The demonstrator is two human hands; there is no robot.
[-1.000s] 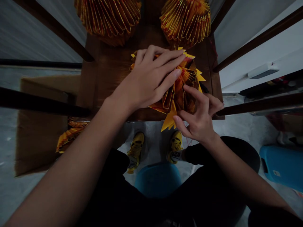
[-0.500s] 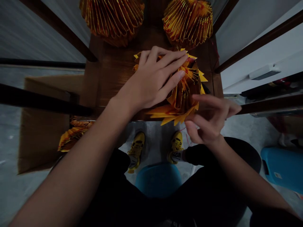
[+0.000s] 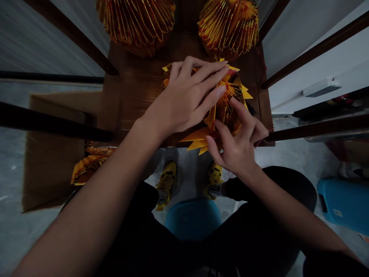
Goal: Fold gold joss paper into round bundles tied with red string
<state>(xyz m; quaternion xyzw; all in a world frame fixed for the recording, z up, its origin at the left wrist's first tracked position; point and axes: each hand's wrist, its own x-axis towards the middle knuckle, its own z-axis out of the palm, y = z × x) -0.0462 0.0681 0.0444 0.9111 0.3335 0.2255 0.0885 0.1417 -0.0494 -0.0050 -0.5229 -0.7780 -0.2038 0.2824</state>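
Note:
A pleated gold-and-orange folded-paper ornament (image 3: 224, 109) with pointed yellow tips lies at the near right part of a dark wooden surface. My left hand (image 3: 187, 94) rests flat across it, fingers stretched out, and hides much of its left side. At its near edge is my right hand (image 3: 238, 140), with thumb and fingers apart. Its fingertips reach onto the folds, and the thumb is beside the yellow-orange points (image 3: 197, 140) that stick out over the front edge. Whether the right fingertips press on the paper is hard to make out.
Two larger pleated gold paper pieces, one at left (image 3: 138, 27) and one at right (image 3: 229, 29), stand farther back on the wooden surface (image 3: 132, 88). Dark wooden bars (image 3: 314, 46) flank it. A cardboard box (image 3: 52, 165) with folded paper (image 3: 89, 165) is at lower left.
My right hand has moved left and forward, its fingers now over the near folds of the ornament. The near yellow points have shifted slightly. My left hand has stayed in place.

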